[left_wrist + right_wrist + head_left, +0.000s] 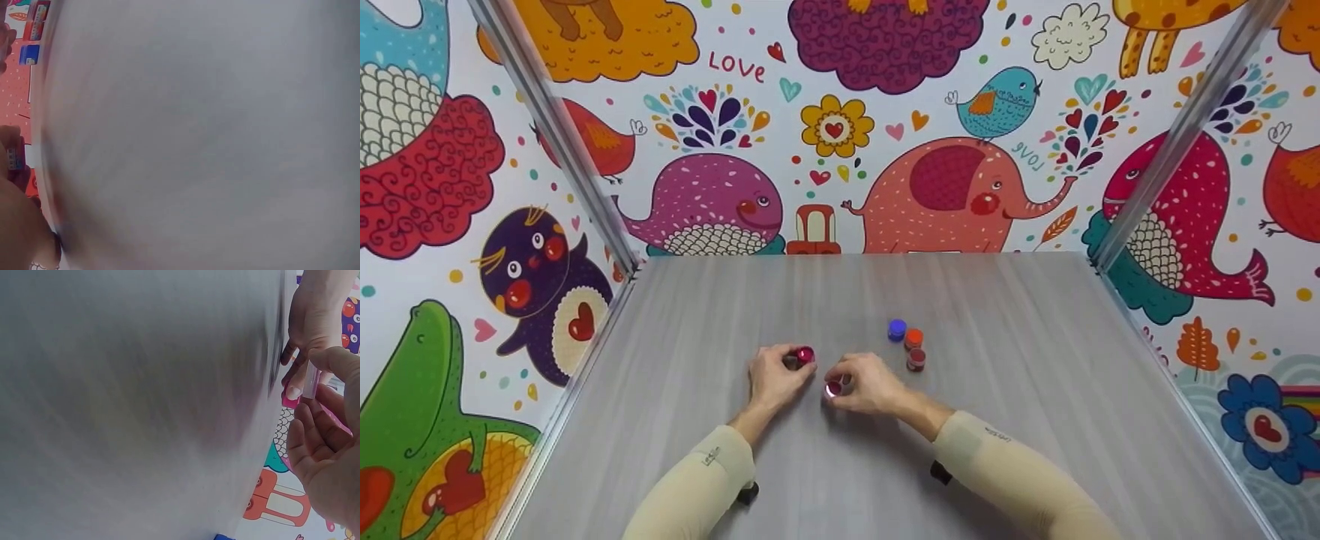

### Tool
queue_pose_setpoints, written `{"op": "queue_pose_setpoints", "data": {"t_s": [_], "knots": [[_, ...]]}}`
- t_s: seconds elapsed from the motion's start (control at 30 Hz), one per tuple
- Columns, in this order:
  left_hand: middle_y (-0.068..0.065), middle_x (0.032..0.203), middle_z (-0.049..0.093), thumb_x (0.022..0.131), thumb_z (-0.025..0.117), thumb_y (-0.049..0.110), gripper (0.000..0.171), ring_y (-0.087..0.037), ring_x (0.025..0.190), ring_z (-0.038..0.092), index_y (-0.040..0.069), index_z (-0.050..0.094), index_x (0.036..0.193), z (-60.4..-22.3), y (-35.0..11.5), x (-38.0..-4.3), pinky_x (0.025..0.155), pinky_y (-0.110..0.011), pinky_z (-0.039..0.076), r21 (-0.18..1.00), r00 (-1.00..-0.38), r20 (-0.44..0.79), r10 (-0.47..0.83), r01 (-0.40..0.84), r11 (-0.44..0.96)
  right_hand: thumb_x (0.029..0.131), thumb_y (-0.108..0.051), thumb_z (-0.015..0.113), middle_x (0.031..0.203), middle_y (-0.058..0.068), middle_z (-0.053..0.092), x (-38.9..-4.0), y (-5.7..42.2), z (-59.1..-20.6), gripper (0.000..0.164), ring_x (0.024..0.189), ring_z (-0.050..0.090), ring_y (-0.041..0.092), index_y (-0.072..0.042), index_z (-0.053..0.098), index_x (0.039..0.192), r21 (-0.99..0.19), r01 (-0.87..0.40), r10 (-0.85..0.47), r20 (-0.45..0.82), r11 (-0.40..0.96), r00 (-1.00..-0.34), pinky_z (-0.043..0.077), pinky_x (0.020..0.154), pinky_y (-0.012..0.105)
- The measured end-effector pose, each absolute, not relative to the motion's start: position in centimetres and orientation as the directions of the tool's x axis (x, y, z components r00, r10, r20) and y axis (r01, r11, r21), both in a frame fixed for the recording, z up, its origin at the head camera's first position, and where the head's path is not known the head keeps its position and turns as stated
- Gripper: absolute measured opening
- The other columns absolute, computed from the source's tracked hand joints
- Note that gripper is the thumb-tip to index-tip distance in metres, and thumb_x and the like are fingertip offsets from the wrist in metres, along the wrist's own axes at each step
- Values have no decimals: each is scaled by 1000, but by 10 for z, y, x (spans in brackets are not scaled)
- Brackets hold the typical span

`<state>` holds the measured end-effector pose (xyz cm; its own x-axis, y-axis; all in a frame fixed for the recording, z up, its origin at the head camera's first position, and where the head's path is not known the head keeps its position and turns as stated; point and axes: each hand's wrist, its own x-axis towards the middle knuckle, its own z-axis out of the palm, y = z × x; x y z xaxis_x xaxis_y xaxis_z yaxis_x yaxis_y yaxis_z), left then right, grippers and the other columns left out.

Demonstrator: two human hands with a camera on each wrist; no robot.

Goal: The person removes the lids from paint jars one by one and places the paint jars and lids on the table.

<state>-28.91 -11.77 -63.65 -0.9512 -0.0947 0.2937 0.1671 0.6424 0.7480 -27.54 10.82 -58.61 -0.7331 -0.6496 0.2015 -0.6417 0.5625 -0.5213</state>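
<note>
My left hand grips a small magenta paint jar between thumb and fingers, low at the table. In the left wrist view, the printed side of this paint jar shows between the fingers. Just to the right, my right hand pinches a small round translucent lid, tipped on edge, with a pale rim and a dark pinkish middle. The right wrist view shows the lid edge-on between thumb and fingertips. The two hands are close together but apart.
Beyond my right hand stand three small paint jars close together: a blue one, an orange one and a dark red one. The grey table is bounded by printed walls at the back and sides, with metal posts at the corners.
</note>
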Motion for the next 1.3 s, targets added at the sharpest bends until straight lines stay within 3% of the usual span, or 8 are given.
{"op": "queue_pose_setpoints", "data": {"t_s": [0.13,0.43,0.77,1.3], "knots": [[-12,113,86,85,97,27,36,-35,113,74,9,86,114,-637,-116,-288,106,-59,48,732,-957,279,-87,153,664,92,-20,90,107,8,82,-275,105,-587,27,97,79,23,-8,85,116,-515,-643,-653,194,567,-732,64,81,26],[-8,107,86,85,97,29,34,-33,114,69,13,88,113,-638,-116,-290,103,-60,46,717,-957,278,-79,152,680,94,-22,87,96,5,80,-276,99,-594,19,84,76,17,-11,86,109,-460,-695,-683,228,553,-694,55,72,16],[-9,114,86,88,97,31,34,-32,120,65,14,87,116,-639,-116,-291,109,-60,43,699,-962,256,-97,115,706,95,-28,90,99,2,79,-273,93,-598,22,87,70,10,-15,86,112,-490,-638,-675,126,595,-727,53,74,18],[-12,116,85,87,97,31,36,-35,122,62,11,87,116,-644,-115,-290,111,-63,38,690,-958,275,-83,137,711,92,-29,94,97,3,79,-269,84,-606,21,82,66,5,-14,85,104,-484,-652,-686,136,583,-715,51,72,16]]}}
